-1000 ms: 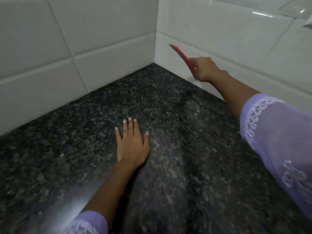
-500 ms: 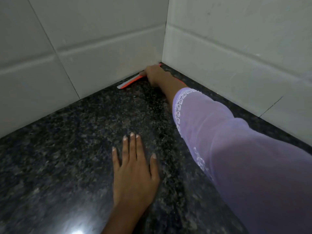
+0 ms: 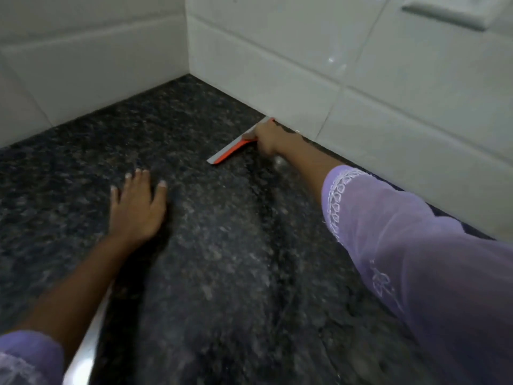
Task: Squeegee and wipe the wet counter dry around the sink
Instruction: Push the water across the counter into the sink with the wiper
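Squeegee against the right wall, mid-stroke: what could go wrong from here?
1. The squeegee has one end at the tiled wall, so it may catch there or leave a wet strip along the joint.
2. The left hand lies flat on the counter, close to the blade's likely path; water could be swept onto it.

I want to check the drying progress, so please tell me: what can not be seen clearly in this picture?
- Sink: outside the head view, cut off by the frame edges.
- Squeegee handle: hidden inside the right hand.
- Water on the counter: motion blur and the dark speckled stone hide which parts are wet.
- White fixture on the wall: cut off by the top edge.
- Left hand fingertips: blurred.
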